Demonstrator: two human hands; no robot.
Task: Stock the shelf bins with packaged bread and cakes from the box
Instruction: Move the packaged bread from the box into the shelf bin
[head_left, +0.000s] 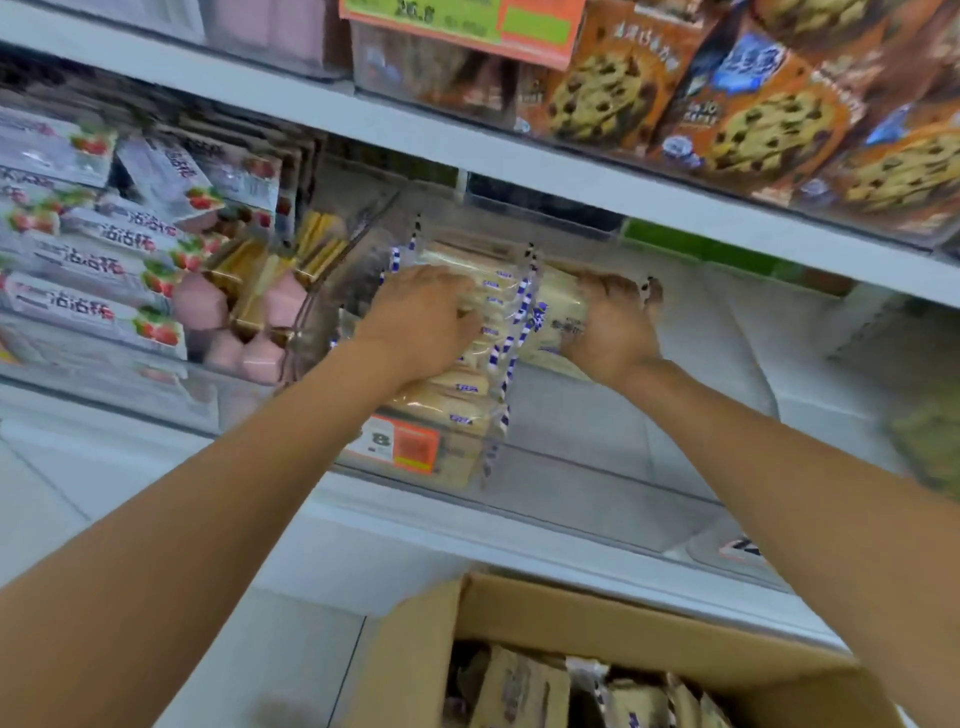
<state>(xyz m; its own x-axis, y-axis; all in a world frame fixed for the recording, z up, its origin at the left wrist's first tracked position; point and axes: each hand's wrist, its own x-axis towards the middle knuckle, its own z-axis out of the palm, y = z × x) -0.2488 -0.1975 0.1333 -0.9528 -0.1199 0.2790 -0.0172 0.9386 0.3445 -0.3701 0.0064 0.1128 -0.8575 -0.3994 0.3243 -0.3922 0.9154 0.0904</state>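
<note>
Both my arms reach into a clear plastic shelf bin (597, 467) on the middle shelf. My left hand (421, 322) lies over a row of pale cake packs (462, 395) with blue-and-white striped edges, fingers curled on them. My right hand (613, 327) grips another pale cake pack (556, 301) at the right end of that row, holding it inside the bin. Below, an open cardboard box (571, 623) holds several more of the same packs (524, 691).
An orange price tag (400, 441) sticks to the bin front. Left of it, bins hold strawberry-print boxes (88, 270) and pink and yellow wafers (249, 291). The shelf above (571, 171) carries chocolate-chip cookie boxes (753, 114). The bin's right part shows bare bottom.
</note>
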